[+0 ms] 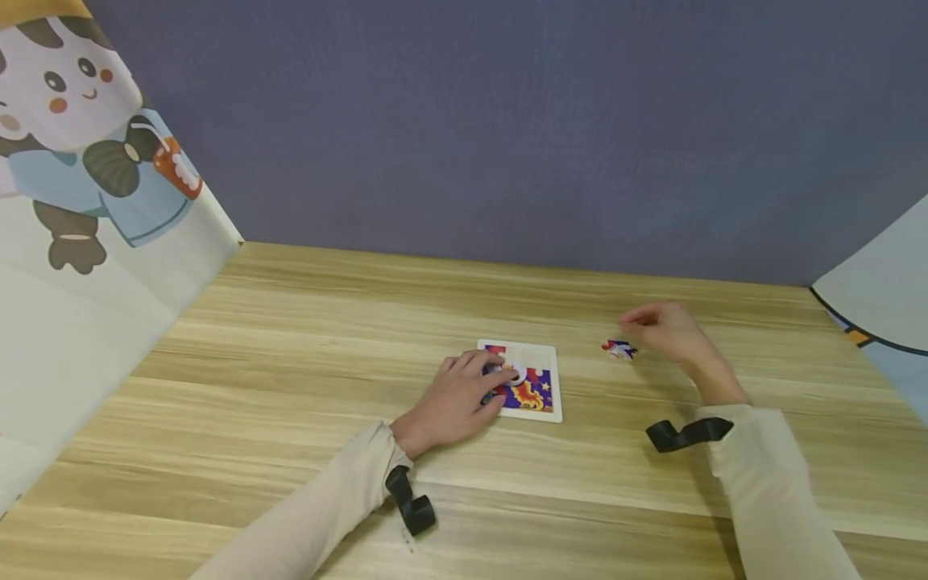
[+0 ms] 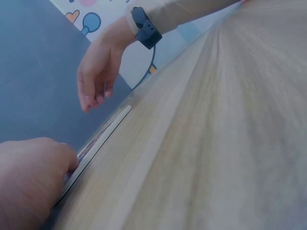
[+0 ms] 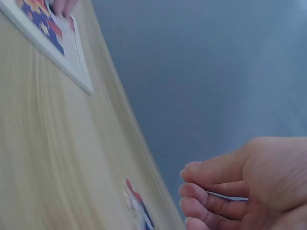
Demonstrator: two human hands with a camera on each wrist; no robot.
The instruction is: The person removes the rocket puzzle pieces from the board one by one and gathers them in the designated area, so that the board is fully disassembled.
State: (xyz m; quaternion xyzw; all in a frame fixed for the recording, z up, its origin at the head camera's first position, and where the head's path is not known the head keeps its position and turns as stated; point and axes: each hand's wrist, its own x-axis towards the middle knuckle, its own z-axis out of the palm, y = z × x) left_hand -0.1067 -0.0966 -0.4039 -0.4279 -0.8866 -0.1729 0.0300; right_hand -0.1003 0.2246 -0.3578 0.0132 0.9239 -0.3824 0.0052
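Just beside the right fingers (image 3: pixel 194 208) — a puzzle piece (image 1: pixel 619 350).

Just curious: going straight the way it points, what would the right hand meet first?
Probably the loose puzzle piece or the table beside it; how high the right hand hovers is unclear.

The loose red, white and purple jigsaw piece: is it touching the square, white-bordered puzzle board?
Apart. The head view shows the jigsaw piece lying to the right of the puzzle board, with bare light-brown wooden tabletop between them.
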